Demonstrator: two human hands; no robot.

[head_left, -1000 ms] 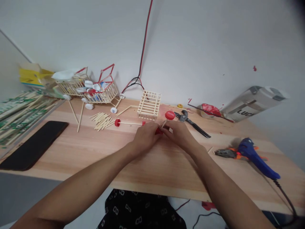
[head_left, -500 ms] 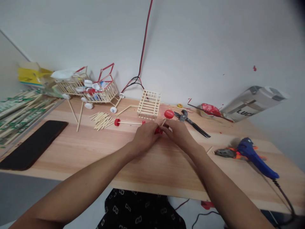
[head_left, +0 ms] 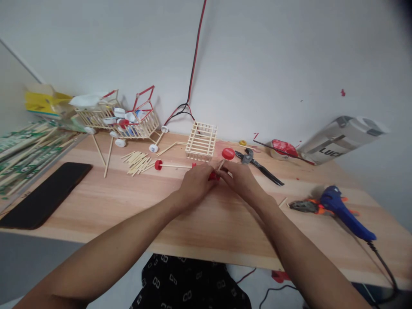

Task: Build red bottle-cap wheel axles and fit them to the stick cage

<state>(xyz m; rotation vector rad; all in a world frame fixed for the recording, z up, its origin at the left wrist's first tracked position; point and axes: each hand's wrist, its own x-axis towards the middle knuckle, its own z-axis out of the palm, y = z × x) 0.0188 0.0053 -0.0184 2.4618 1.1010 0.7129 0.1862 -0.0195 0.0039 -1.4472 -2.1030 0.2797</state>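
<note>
Both hands meet at the middle of the wooden table (head_left: 106, 206). My left hand (head_left: 194, 184) pinches a red bottle cap (head_left: 213, 176). My right hand (head_left: 242, 179) is closed on a thin wooden stick (head_left: 221, 164) that rises from that cap to a second red cap (head_left: 228, 153) at its top. Just behind stands a small cage of wooden sticks (head_left: 202, 141). A second stick axle with a red cap (head_left: 158, 165) lies to the left of the hands.
Loose sticks (head_left: 138, 162) and stick carts holding bottle caps (head_left: 128, 118) are at the back left, with a black phone (head_left: 41, 195) nearer. Black pliers (head_left: 257, 165), a red paint dish (head_left: 285, 149), orange-handled pliers (head_left: 305, 207) and a blue glue gun (head_left: 344, 210) lie right.
</note>
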